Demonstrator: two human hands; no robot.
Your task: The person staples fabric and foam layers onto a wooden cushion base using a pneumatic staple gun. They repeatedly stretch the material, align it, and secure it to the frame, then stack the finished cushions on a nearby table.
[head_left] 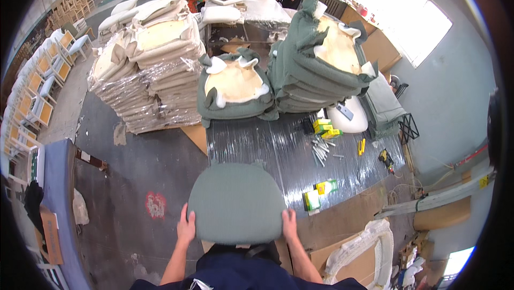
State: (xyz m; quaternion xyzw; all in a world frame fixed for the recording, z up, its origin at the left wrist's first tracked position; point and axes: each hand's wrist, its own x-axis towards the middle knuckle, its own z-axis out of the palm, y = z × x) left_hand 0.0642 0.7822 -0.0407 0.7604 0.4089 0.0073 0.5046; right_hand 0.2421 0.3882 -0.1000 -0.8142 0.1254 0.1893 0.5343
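Note:
A rounded seat pad (238,204) covered in grey-green fabric is held level in front of my body, top side up. My left hand (186,227) grips its left edge and my right hand (289,223) grips its right edge; the fingers curl partly under it. Beyond the pad stands the plastic-covered work table (257,148). On its far side lie a short stack of green seat pads (235,84) and a taller, leaning one (321,59), each with a bare wooden underside and fabric folded over the rim.
Plastic-wrapped piles of beige seat pads (155,70) rise at the left. On the table's right are small yellow-green boxes (323,125), metal staple strips (320,148), a yellow cutter (361,147) and a staple gun (385,160). Two people work at the far end. Chairs (37,105) line the left.

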